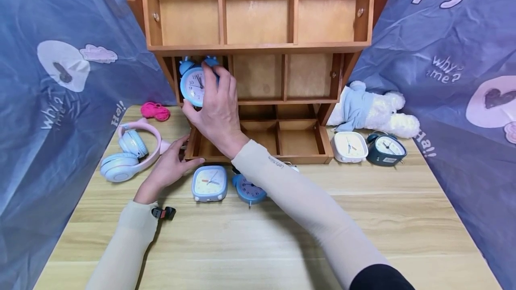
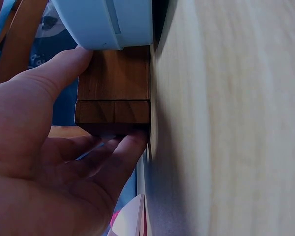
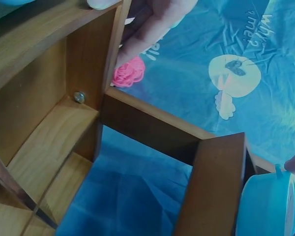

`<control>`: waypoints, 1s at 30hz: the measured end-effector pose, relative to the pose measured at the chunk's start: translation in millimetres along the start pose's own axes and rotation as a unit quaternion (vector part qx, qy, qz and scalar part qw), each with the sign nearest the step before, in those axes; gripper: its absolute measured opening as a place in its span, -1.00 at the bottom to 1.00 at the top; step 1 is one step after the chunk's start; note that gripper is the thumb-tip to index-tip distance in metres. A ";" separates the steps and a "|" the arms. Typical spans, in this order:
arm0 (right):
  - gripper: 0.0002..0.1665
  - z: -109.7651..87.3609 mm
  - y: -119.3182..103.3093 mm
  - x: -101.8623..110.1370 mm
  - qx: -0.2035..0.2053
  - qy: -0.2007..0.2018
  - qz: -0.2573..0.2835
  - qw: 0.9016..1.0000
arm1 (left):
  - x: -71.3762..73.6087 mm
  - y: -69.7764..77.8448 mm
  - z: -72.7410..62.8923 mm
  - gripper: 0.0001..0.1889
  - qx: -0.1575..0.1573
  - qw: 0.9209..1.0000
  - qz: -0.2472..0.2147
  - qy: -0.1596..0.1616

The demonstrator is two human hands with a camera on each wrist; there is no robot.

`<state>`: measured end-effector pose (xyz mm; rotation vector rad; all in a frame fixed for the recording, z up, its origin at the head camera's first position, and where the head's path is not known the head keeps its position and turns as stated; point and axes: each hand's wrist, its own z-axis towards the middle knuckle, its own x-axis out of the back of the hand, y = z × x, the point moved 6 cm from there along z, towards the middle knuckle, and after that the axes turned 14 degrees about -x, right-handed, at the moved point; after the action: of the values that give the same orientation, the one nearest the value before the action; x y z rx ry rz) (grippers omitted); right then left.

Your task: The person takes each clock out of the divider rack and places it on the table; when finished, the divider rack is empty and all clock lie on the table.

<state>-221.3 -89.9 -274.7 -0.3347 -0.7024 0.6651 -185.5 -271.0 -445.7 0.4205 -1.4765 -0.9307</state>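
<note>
My right hand [image 1: 219, 108] grips a light-blue twin-bell alarm clock [image 1: 192, 88] by its right side. The clock is upright, dial outward, at the left compartment of the middle tier of a wooden tiered box [image 1: 258, 49]. In the right wrist view, the clock's turquoise side [image 3: 265, 204] appears beside a wooden tier. My left hand [image 1: 171, 164] holds the front left corner of the bottom tier. The left wrist view shows the thumb and fingers either side of that corner [image 2: 115, 73]. A square blue-and-white clock [image 1: 209, 183] stands right by it.
Another blue twin-bell clock [image 1: 247, 189] is partly behind my right sleeve. Headphones [image 1: 131, 149] and pink yarn [image 1: 155, 111] lie left of the box. To the right are a white clock [image 1: 350, 147], a dark green clock [image 1: 386, 149] and a white plush toy [image 1: 375, 110].
</note>
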 end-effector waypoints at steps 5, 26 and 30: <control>0.01 -1.2 -2.8 4.3 0.006 -0.006 0.004 1.000 | -0.3 -0.4 -1.2 0.01 0.000 1.000 -0.004 0.000; 0.04 -19.7 -1.7 29.5 0.004 -0.061 0.043 0.997 | -0.4 2.1 0.8 0.01 -0.018 1.000 -0.002 -0.003; 0.04 -25.3 0.5 31.5 0.004 -0.072 0.046 0.996 | -0.1 2.7 0.4 0.00 -0.017 1.000 0.001 -0.002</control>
<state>-186.1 -70.3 -278.1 -0.3149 -0.8250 0.7853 -185.1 -269.2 -443.7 0.3927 -1.4638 -0.9538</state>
